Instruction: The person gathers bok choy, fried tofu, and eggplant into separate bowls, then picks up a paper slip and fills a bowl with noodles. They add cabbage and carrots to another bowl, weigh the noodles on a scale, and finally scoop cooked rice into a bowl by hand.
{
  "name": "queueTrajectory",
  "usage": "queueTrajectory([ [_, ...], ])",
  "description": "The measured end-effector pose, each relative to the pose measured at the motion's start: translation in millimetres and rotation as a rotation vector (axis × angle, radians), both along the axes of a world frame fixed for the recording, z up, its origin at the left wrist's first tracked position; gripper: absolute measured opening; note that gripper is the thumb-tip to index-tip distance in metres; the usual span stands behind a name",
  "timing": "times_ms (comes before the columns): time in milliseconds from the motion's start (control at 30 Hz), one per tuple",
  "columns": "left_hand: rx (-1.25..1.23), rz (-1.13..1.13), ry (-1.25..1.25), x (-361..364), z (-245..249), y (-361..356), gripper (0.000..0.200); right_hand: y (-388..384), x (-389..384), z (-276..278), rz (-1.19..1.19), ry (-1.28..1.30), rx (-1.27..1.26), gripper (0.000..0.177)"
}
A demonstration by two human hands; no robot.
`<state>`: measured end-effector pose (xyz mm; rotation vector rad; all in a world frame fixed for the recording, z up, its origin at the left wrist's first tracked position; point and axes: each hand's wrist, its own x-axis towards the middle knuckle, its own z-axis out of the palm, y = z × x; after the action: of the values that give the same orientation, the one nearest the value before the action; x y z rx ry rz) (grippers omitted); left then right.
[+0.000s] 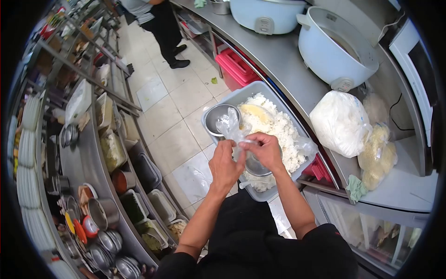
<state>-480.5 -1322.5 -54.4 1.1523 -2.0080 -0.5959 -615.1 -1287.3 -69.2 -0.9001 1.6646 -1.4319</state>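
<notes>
My left hand [226,166] and my right hand [263,151] meet over a grey tub [260,87] of cooked white rice [288,128]. Both are closed with fingertips on the gathered neck of a clear plastic bag [228,124], whose crumpled top sticks up above them. What the bag holds is mostly hidden by my fingers. A metal bowl [211,122] sits at the tub's left corner. Another round metal container [256,167] lies under my hands, partly covered by them. A yellowish scoop-like piece [254,112] rests on the rice.
To the right, a steel counter [288,69] holds two large pale-blue rice cookers [334,51], a full white plastic bag [339,122] and a bag of yellow grains [376,158]. Shelves with food containers [112,149] and pots [103,213] line the left. Another person [160,32] stands farther up the aisle.
</notes>
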Motion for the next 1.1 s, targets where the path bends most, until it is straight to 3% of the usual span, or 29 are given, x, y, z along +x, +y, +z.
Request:
queueTrajectory([
  [100,-0.107,0.085,-0.014,38.8,-4.2,6.3,0.023,18.1,25.5,27.6,0.097,0.342,-0.151,0.019],
  [133,-0.121,0.103,-0.004,48.9,-0.8,10.3,0.023,20.6,33.8,27.7,0.112,0.352,-0.168,0.019],
  [200,-0.15,0.178,-0.025,68.3,6.0,22.2,0.02,26.9,51.5,18.0,-0.35,0.692,-0.251,0.02],
  [267,-0.157,0.205,-0.008,80.0,-0.8,34.3,0.019,29.3,62.8,5.4,-0.42,0.78,-0.274,0.023],
  [333,-0.16,0.224,0.009,88.8,-16.5,45.2,0.018,29.7,70.1,-19.5,-0.347,0.01,0.094,0.03],
  [367,-0.18,0.206,-0.012,94.2,-27.1,51.3,0.018,39.1,71.1,-17.2,-0.124,-0.627,0.183,0.041],
  [400,-0.199,0.183,-0.035,99.8,-35.1,58.4,0.019,44.5,83.4,-12.1,-0.121,-0.623,0.178,0.041],
  [467,-0.223,0.181,0.004,107.4,-44.7,71.9,0.019,50.1,113.3,-6.3,-0.114,-1.11,0.09,0.046],
  [600,-0.302,0.135,0.098,111.2,-43.6,92.5,0.021,57.9,134.3,-30.0,-0.107,-1.32,-0.142,0.059],
  [667,-0.352,0.078,0.142,112.3,-44.8,97.5,0.022,64.9,137.6,-25.2,0.074,-1.358,-0.291,0.063],
  [800,-0.412,-0.063,0.231,113.2,-37.7,113.1,0.022,72.6,129.6,-19.0,0.314,-1.45,-0.415,0.052],
  [867,-0.394,-0.067,0.228,115.0,-35.5,116.4,0.022,70.2,133.2,-27.6,0.175,-1.146,-0.371,0.04],
  [900,-0.381,-0.041,0.239,114.7,-32.4,115.9,0.021,68.5,134.3,-39.0,0.171,-1.147,-0.367,0.04],
  [967,-0.362,-0.03,0.249,113.6,-22.1,110.1,0.02,65.5,136.8,-64.0,0.108,0.334,-0.215,0.033],
  [1000,-0.33,-0.021,0.237,114.6,-14.7,103.9,0.019,67.7,142.3,-67.9,0.082,0.329,-0.203,0.033],
  [1067,-0.278,-0.055,0.225,111.8,-13.6,98.5,0.018,72.3,151.0,-73.1,0.376,0.824,-0.184,0.022],
  [1100,-0.281,-0.093,0.196,110.4,-16.7,96.7,0.017,75.7,149.8,-73.6,0.349,0.816,-0.16,0.022],
])
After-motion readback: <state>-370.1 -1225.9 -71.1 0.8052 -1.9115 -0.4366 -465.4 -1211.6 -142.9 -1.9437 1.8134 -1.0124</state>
